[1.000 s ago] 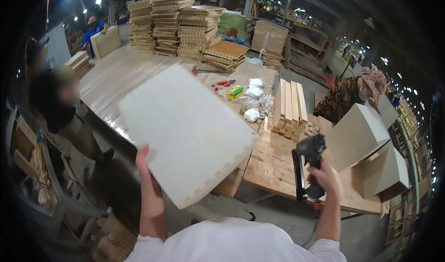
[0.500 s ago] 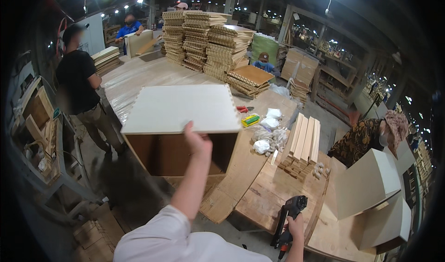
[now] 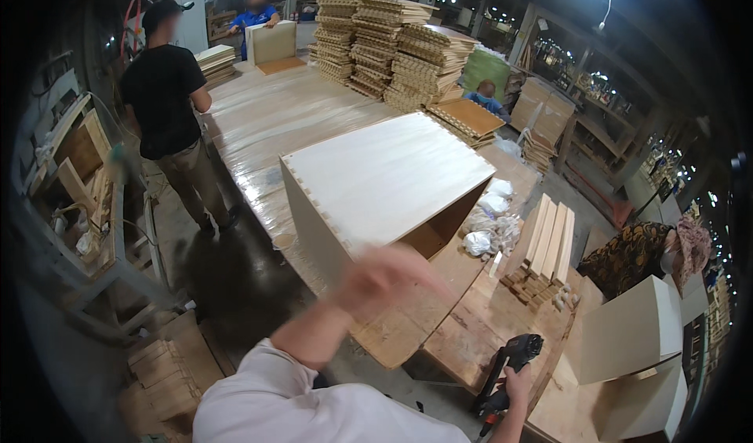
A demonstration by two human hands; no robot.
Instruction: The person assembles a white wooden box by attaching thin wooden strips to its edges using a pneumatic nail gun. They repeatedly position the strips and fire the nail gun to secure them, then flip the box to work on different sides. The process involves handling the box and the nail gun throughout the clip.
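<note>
Panel [image 3: 388,178] set down on the box, left hand [image 3: 384,274] coming away.

White panel, held up a second ago and lowered half a second ago, now lies flat atop the open box [image 3: 314,223] at frame centre, finger joints along its left edge; the placing looks done. Left hand is blurred just below it, touching nothing, fingers loosely spread. Right hand [image 3: 514,380], lower right, grips a black nail gun [image 3: 510,364] by the bench [image 3: 439,325] edge.

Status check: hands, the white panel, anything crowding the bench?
Left hand blurred, open, just off the white panel, which lies flat atop the box frame. Right hand grips black nail gun. Slat stack beside box.
</note>
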